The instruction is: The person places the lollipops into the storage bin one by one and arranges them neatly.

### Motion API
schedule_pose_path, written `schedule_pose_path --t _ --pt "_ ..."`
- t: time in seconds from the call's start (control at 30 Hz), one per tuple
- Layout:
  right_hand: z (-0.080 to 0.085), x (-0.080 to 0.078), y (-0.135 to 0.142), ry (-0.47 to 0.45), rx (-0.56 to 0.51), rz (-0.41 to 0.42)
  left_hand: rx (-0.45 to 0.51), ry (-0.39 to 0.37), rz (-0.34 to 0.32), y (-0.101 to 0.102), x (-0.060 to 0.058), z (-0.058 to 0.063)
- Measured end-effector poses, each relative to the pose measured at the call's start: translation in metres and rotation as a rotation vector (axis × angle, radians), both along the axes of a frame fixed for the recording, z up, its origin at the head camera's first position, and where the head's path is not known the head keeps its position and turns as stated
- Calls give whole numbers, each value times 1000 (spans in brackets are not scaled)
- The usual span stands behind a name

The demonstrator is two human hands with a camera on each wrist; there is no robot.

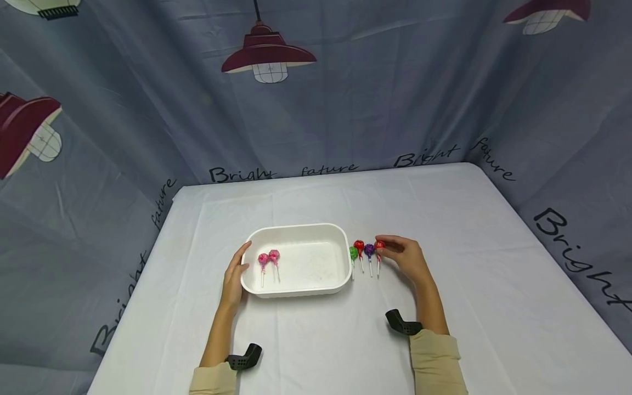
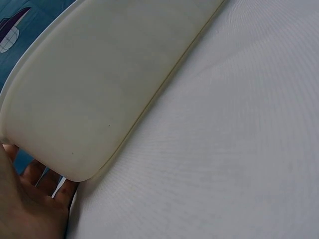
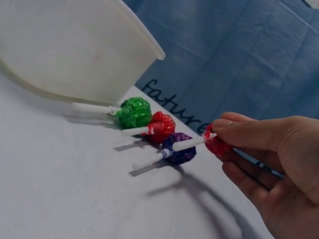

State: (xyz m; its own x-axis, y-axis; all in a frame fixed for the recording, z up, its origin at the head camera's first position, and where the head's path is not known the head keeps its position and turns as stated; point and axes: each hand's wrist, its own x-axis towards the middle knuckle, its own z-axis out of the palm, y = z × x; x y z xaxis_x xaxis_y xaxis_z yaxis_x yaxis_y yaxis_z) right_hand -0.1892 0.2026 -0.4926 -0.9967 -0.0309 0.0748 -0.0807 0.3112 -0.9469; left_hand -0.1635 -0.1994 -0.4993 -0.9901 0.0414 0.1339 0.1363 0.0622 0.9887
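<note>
A white tray [image 1: 306, 286] sits on the table, with two pink lollipops [image 1: 263, 258] lying in its left part. At the tray's left end my left hand [image 1: 233, 278] grips the rim and wall; the left wrist view shows this hand [image 2: 37, 204] with its fingers against the tray's end [image 2: 94, 99]. My right hand [image 1: 406, 258] pinches a red lollipop [image 3: 215, 144] by its head, the stick pointing left. Beside it on the cloth lie a purple lollipop [image 3: 180, 149], another red lollipop [image 3: 162, 128] and a green lollipop [image 3: 133, 113], near the tray's right end.
White cloth covers the table [image 1: 316, 345]. A grey-blue curtain [image 1: 375, 99] with printed lamps and lettering hangs behind and along both sides. Black wrist-worn devices [image 1: 404, 323] sit on both forearms.
</note>
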Motion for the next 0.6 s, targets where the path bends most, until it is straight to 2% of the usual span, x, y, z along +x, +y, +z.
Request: schedule_pose_path --t 0.13,0.2,0.27,0.37,0.47,0.6 --pt "12 5 -1 13 -24 20 4 13 16 -5 -8 -19" --pt "7 2 1 32 -27 24 6 19 22 -7 -12 -28" --pt "2 -1 3 45 -21 20 3 24 25 -7 -12 -28" --pt "7 -2 1 47 -24 18 5 22 25 -7 -12 -26" --pt "21 -1 -5 45 -43 31 13 10 18 -6 -10 -21" --pt "47 3 -17 85 -53 64 2 5 4 -3 -4 -7"
